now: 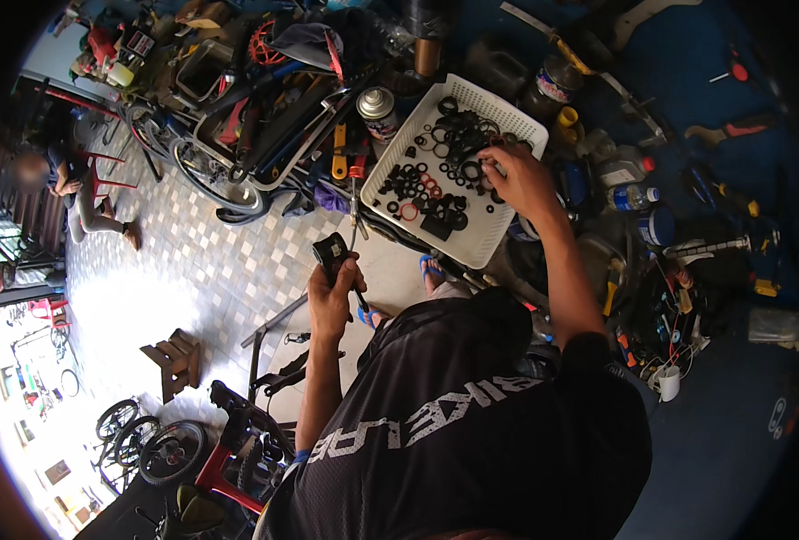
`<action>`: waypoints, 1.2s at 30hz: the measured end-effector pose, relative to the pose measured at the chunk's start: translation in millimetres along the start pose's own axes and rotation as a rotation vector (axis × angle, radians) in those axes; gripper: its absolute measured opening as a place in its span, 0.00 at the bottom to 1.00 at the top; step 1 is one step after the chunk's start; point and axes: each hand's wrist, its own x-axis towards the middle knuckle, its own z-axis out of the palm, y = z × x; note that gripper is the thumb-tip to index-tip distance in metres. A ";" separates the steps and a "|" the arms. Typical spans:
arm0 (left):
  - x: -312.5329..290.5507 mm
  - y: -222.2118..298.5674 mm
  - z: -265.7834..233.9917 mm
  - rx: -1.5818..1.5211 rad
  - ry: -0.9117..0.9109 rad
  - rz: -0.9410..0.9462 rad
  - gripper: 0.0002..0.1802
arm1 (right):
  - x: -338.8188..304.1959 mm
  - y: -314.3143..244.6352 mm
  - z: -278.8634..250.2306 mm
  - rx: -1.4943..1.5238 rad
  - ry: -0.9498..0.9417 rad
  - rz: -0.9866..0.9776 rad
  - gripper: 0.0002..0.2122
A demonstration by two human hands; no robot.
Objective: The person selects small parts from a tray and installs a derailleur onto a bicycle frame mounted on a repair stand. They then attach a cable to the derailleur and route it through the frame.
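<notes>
A white perforated plastic basket [397,155] sits before me, holding many small black rings, spacers and caps [408,183]. Among them lie a few red rings [408,211] and a flat black block [435,227]. My right hand [518,178] reaches over the basket's right side, thumb and fingers curled together low over the black pieces. Whatever they pinch is too small or hidden to make out. Left of the basket, my left hand [329,301] is wrapped round a black bike part [330,250] with a rounded, thick upper end. A thin dark piece sticks out below that hand.
A spray can [378,112] stands at the basket's left corner, beside a heap of tools and bike parts. Bottles [629,197] and more tools crowd the right. A red bike frame [228,481] and a wooden stool [172,360] are at lower left. A person [80,189] sits far left.
</notes>
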 end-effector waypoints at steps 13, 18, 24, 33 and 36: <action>-17.6 -15.1 -9.3 -0.055 0.046 -0.021 0.15 | 3.1 -3.5 32.3 -0.041 -0.244 -0.030 0.09; -17.5 -13.9 -9.8 -0.049 0.039 -0.017 0.15 | -2.2 -15.9 33.9 -0.055 -0.405 0.113 0.09; -19.1 -13.3 -7.3 -0.059 0.021 -0.015 0.15 | -15.7 -28.7 59.8 -0.139 -0.394 0.076 0.12; -24.1 -10.6 -12.9 -0.346 -0.022 -0.159 0.15 | -16.9 -16.5 63.0 0.261 -0.297 0.061 0.10; -20.4 -12.7 -14.3 -0.485 -0.060 -0.126 0.15 | -18.5 -29.2 46.7 0.527 -0.190 0.196 0.11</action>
